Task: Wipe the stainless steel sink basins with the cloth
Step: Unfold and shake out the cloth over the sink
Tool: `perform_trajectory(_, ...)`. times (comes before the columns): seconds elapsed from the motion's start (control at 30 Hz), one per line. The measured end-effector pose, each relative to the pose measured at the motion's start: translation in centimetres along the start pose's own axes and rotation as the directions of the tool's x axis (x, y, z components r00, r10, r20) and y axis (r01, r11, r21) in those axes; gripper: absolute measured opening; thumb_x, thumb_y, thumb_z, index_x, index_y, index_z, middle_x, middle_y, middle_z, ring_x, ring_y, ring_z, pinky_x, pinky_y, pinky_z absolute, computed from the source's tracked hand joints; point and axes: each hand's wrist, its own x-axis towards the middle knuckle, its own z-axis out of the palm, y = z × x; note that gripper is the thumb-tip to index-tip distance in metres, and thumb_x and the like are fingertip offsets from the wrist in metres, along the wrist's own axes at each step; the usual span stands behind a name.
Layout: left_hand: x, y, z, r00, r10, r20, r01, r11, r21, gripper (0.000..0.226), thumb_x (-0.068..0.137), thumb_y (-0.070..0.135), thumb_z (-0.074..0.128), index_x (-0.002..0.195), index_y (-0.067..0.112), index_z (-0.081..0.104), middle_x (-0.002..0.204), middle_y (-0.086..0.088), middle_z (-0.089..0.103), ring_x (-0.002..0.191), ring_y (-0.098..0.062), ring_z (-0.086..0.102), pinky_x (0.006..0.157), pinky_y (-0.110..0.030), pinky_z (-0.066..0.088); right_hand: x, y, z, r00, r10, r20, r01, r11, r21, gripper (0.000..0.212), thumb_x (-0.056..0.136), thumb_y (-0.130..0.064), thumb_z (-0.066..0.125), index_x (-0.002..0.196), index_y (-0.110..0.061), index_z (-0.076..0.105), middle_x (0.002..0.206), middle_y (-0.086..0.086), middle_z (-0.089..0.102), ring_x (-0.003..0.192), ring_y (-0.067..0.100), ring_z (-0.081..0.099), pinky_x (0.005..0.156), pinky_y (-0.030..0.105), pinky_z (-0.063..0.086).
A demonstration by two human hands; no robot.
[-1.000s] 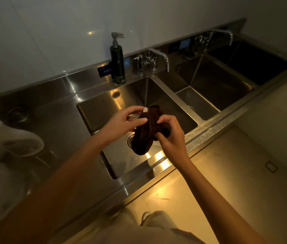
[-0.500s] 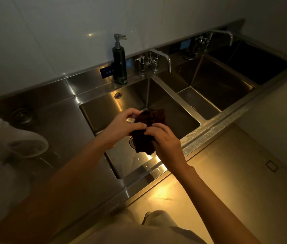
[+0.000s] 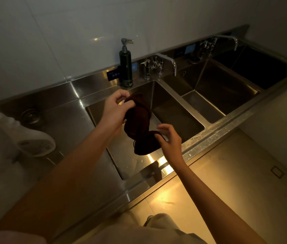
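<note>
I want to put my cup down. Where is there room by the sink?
The flat steel counter between the round drain and the near basin is bare. Behind the basin it is crowded: soap bottle and taps. Both hands hold the cloth over that basin.

Dim rm w/ white tiled wall (image 3: 33,32), yellowish floor (image 3: 227,173) (warm glow)

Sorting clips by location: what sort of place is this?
Probably a commercial kitchen's wash area: a long stainless steel sink unit with several basins, labelled faucets, and a soap dispenser.
</note>
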Motion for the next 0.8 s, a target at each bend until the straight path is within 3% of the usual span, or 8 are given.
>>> perform_trajectory(0.13, 0.5, 1.7, 0.2, 0.998, 0.055, 0.016, -0.056, 0.997, 0.053, 0.024, 0.082, -0.006, 0.056, 0.078, 0.017, 0.057, 0.095, -0.003, 0.056, 0.09, -0.018, 0.058, 0.063, -0.021, 0.053, 0.0, 0.0, 0.8, 0.993, 0.112, 0.036, -0.114, 0.992, 0.057, 0.026, 0.089, -0.002, 0.061, 0.109, -0.016, 0.055, 0.112, 0.003, 0.063, 0.105, 0.016, 0.063, 0.089, 0.029, 0.056)
perform_trajectory(0.27, 1.1, 2.3, -1.3, 0.997, 0.062, -0.036, -0.059, 0.995, 0.078, 0.022, 0.083, -0.004, 0.058, 0.082, 0.017, 0.059, 0.1, -0.005, 0.057, 0.096, -0.02, 0.059, 0.07, -0.022, 0.053, 0.4, 0.0, 0.3, 0.976, 0.176, 0.131, -0.178, 0.984, 0.004, 0.023, 0.09, 0.0, 0.058, 0.109, -0.013, 0.059, 0.106, -0.002, 0.062, 0.107, 0.019, 0.063, 0.09, 0.032, 0.055)
perform_trajectory(0.33, 1.6, 2.0, -2.5, 0.995, 0.04, -0.09, -0.03, 0.993, 0.111, 0.02, 0.084, -0.001, 0.06, 0.084, 0.02, 0.06, 0.107, -0.009, 0.058, 0.101, -0.022, 0.059, 0.071, -0.023, 0.052, 0.7, -0.4, -0.3, 0.985, 0.137, 0.107, -0.13, 0.989, -0.066, 0.02, 0.091, -0.002, 0.057, 0.107, -0.01, 0.063, 0.102, -0.003, 0.063, 0.103, 0.017, 0.064, 0.09, 0.029, 0.054)
perform_trajectory(0.4, 2.1, 1.3, -3.6, 0.993, -0.001, -0.119, 0.016, 0.992, 0.124, 0.02, 0.084, 0.001, 0.061, 0.088, 0.021, 0.061, 0.115, -0.012, 0.057, 0.104, -0.022, 0.058, 0.071, -0.022, 0.052, 1.3, -1.6, -1.1, 0.993, 0.046, 0.107, -0.037, 0.995, -0.09, 0.018, 0.091, -0.003, 0.056, 0.104, -0.011, 0.065, 0.097, -0.008, 0.063, 0.095, 0.004, 0.063, 0.088, 0.024, 0.054)
perform_trajectory(0.5, 2.6, -0.2, -4.7, 0.985, -0.065, -0.159, 0.089, 0.985, 0.148, 0.019, 0.086, 0.004, 0.061, 0.093, 0.021, 0.061, 0.117, -0.012, 0.057, 0.104, -0.022, 0.059, 0.068, -0.021, 0.051, 2.7, -4.6, -2.2, 0.971, -0.104, 0.213, 0.134, 0.982, -0.13, 0.019, 0.091, -0.007, 0.057, 0.104, -0.018, 0.066, 0.094, -0.019, 0.061, 0.09, -0.011, 0.059, 0.077, 0.01, 0.051)
perform_trajectory(0.6, 2.8, -1.5, -5.0, 0.978, -0.126, -0.165, 0.153, 0.974, 0.166, 0.017, 0.089, 0.008, 0.06, 0.1, 0.02, 0.06, 0.118, -0.011, 0.058, 0.105, -0.022, 0.059, 0.072, -0.025, 0.052, 4.0, -7.5, -2.8, 0.926, -0.178, 0.333, 0.238, 0.96, -0.148, 0.019, 0.092, -0.009, 0.057, 0.106, -0.02, 0.065, 0.099, -0.02, 0.059, 0.096, -0.008, 0.057, 0.081, 0.012, 0.05)
perform_trajectory(0.73, 2.4, -1.8, -4.8, 0.948, -0.315, -0.033, 0.313, 0.916, 0.252, 0.015, 0.091, 0.025, 0.061, 0.106, 0.026, 0.057, 0.117, -0.008, 0.058, 0.103, -0.022, 0.06, 0.07, -0.028, 0.056, 5.6, -10.0, -2.8, 0.891, -0.215, 0.399, 0.309, 0.932, -0.188, 0.022, 0.091, -0.01, 0.057, 0.107, -0.024, 0.064, 0.1, -0.022, 0.057, 0.1, -0.005, 0.055, 0.088, 0.018, 0.046)
perform_trajectory(0.8, 2.2, -1.5, -4.9, 0.923, -0.383, 0.044, 0.322, 0.827, 0.46, 0.033, 0.09, 0.036, 0.061, 0.121, 0.026, 0.051, 0.125, -0.007, 0.054, 0.108, -0.023, 0.057, 0.084, -0.038, 0.054, 6.6, -10.7, -2.9, 0.889, -0.228, 0.398, 0.322, 0.927, -0.189, 0.027, 0.091, -0.009, 0.056, 0.107, -0.029, 0.062, 0.102, -0.024, 0.056, 0.105, -0.003, 0.054, 0.09, 0.022, 0.046)
